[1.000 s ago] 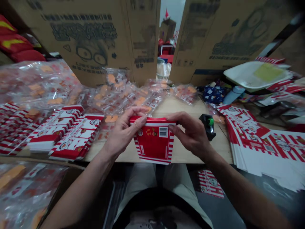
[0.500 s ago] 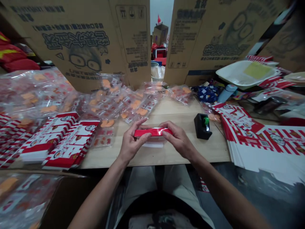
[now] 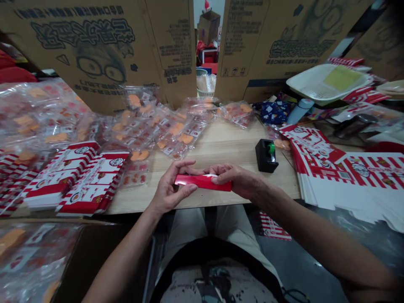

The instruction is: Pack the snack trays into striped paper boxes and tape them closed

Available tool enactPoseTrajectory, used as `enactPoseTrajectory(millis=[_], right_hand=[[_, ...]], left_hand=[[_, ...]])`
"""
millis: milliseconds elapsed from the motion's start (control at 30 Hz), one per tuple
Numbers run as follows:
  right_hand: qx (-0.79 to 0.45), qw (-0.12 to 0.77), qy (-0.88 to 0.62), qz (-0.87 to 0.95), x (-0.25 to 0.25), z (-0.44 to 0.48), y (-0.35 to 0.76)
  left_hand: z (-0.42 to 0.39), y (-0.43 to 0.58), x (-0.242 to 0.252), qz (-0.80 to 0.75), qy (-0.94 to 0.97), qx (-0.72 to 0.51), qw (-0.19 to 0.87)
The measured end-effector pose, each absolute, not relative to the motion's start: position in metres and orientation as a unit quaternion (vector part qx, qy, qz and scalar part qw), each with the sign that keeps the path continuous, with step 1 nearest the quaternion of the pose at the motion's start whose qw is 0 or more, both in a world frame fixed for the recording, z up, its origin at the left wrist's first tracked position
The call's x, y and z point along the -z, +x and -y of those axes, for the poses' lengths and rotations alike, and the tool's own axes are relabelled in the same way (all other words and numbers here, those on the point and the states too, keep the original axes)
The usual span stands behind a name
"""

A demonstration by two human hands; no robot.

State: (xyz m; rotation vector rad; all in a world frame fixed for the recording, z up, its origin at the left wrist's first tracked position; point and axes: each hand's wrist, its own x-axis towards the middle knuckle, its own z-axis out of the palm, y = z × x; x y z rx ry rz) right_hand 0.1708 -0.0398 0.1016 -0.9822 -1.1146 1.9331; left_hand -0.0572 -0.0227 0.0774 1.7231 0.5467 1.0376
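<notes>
Between my two hands, above the table's front edge, is a small red cardboard box with its glossy red side turned towards me. My left hand grips its left end, thumb on the near side and fingers behind. At the other end my right hand is closed on the box, the thumb pressing near its upper edge. The box's far side and contents are hidden. Right of my hands stands a black tape dispenser with a green core.
Clear bags of orange and red pieces lie across the back and left. Stacks of red-and-white printed boxes sit at left, flat printed cardboard at right. Large cartons wall the back. A white basket stands at back right.
The box has tipped so more of its red side faces me. My right thumb has shifted along it, and the right forearm has swung outward. The whole view has moved slightly.
</notes>
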Motion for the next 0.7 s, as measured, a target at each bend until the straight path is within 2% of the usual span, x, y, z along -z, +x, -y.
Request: enactPoseTrajectory(millis=[167, 233, 333, 433, 533, 700], right_hand=[[-0.736, 0.291, -0.343, 0.507, -0.107, 0.041, 0.172], [-0.693, 0.268, -0.352, 0.569, -0.111, 0.042, 0.175], [-0.468, 0.335, -0.429, 0.697, -0.118, 0.047, 0.181], [-0.214, 0.413, -0.422, 0.779, -0.115, 0.047, 0.186], [-0.114, 0.416, -0.374, 0.821, -0.100, 0.030, 0.193], [-0.044, 0.470, -0.338, 0.814, -0.063, -0.007, 0.210]], left_hand=[[0.026, -0.060, -0.074, -0.222, 0.721, -0.427, 0.499], [0.029, -0.058, -0.072, -0.236, 0.726, -0.438, 0.475], [0.028, -0.052, -0.074, -0.284, 0.730, -0.486, 0.389], [0.018, -0.040, -0.079, -0.302, 0.720, -0.540, 0.315], [-0.001, -0.025, -0.079, -0.310, 0.700, -0.570, 0.297], [-0.031, -0.006, -0.065, -0.302, 0.711, -0.551, 0.315]])
